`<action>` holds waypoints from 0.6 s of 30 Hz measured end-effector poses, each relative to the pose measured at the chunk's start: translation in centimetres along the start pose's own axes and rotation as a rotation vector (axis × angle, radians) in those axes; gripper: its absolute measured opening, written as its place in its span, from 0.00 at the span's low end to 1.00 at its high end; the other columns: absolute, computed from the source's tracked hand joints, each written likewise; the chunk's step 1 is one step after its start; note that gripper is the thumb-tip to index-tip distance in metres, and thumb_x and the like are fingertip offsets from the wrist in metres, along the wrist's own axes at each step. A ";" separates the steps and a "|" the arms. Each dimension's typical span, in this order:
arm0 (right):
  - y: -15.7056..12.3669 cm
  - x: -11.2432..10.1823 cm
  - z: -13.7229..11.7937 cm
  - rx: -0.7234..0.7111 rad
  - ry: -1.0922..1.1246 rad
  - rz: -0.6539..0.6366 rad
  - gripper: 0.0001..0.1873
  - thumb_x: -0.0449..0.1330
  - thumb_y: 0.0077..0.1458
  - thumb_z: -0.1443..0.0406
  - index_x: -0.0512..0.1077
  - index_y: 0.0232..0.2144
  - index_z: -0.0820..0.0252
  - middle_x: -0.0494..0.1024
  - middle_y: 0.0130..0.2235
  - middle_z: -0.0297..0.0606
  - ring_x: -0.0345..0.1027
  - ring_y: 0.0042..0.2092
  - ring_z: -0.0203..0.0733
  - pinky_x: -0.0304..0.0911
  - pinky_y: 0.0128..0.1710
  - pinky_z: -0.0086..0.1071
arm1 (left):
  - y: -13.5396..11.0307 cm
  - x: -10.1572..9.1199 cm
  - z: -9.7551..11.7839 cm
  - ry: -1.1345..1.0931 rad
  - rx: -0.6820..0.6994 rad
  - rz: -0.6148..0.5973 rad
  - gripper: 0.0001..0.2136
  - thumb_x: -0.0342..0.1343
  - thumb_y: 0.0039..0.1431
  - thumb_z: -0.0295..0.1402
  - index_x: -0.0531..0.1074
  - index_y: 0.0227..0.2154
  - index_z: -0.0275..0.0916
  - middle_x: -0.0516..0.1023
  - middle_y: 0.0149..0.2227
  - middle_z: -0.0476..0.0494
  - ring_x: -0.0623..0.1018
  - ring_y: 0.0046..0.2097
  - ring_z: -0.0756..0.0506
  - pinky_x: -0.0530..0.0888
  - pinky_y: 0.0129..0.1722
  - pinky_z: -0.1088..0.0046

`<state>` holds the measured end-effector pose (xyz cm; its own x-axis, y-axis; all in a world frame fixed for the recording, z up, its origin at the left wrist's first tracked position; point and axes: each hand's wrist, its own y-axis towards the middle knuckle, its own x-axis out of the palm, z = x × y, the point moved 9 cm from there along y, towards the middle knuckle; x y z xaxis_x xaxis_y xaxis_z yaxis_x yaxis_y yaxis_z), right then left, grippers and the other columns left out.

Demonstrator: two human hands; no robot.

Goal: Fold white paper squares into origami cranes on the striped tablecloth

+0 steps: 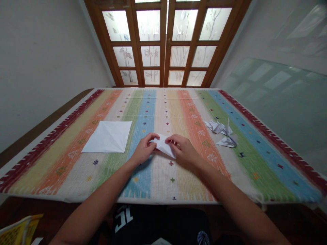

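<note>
Head view, hands at centre of the counter [38, 131], which is covered by a striped woven cloth [63, 163] in red, yellow, orange, green and blue, with small embroidered crosses.

Folded white paper [165, 146] lies near the middle of the cloth, directly in front of me, flat or nearly so, pointed at its left end. Exact fold layers too small to tell.

Left hand [144, 149]: narrow, thumb and fingers closed on the left part of the paper, fingertips at its upper edge.

Right hand [184, 151]: narrow, fingers [171, 139] over the paper's upper right side, thumb hidden from this angle. Paper sits between the two hands and touches both. Forearms come in from the bottom corners of the view.

To my left, well apart from the hands, a square white sheet [107, 136] lies flat on the cloth, diagonal crease lines visible, one corner turned toward the hands.

To my right, near the cloth's green stripe, lie folded silvery-white paper pieces [218, 128], crumpled in look, shape unclear at this size.

Beyond the counter stand wooden glazed doors [163, 44] with frosted, bamboo-patterned panes. Below the counter edge, my dark shorts [125, 219] with white lettering show, and a yellow printed sheet [17, 231] sits at lower left
</note>
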<state>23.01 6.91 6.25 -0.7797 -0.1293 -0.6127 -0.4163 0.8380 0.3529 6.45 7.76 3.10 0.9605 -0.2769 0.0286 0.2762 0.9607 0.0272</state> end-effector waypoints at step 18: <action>-0.5 -0.1 5.0 0.360 0.010 0.066 0.16 0.73 0.47 0.74 0.81 0.41 0.61 0.82 0.35 0.38 0.74 0.33 0.40 0.69 0.36 0.33 | -0.5 -0.4 -0.6 1.023 0.172 0.023 0.25 0.71 0.54 0.36 0.77 0.56 0.38 0.67 0.68 0.30 0.67 0.68 0.28 0.65 0.69 0.41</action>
<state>25.65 9.18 2.59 -0.8045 -0.0721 -0.5895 -0.1748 0.9774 0.1190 5.95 7.41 2.49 0.5581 -0.0334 -0.8291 0.3259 0.9277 0.1820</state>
